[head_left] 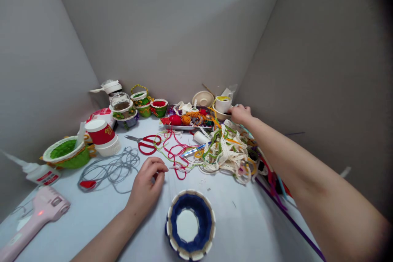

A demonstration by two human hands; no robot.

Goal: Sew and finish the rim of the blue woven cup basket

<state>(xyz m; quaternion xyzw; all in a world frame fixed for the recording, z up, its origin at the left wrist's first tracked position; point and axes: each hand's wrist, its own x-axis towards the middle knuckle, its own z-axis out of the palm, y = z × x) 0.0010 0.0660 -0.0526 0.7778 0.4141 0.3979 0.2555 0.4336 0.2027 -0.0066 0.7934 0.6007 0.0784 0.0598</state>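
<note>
My left hand point(145, 184) rests low on the pale blue tabletop with its fingers curled closed, just beside the loose red yarn point(175, 156). I cannot see anything held in it. Reaching to the back, my right hand point(241, 114) is at a small white cup point(222, 104) with yellow inside, and its fingertips are hidden behind the cup's edge. Below that arm lies a tangled pile of cream lace trim point(227, 155). A round basket of blue yarn and cream strips point(190, 225) sits in front of my left hand. Red-handled scissors point(147, 144) lie beyond it.
Stacked red-and-white paper cups point(101, 137), a green-lined bowl point(66, 151) and a loop of grey cord point(110, 170) lie at the left. A pink handheld tool point(37, 221) rests at the near left corner. Small decorated baskets point(141, 104) and a tray of yarn point(187, 120) line the back. Grey walls enclose the table.
</note>
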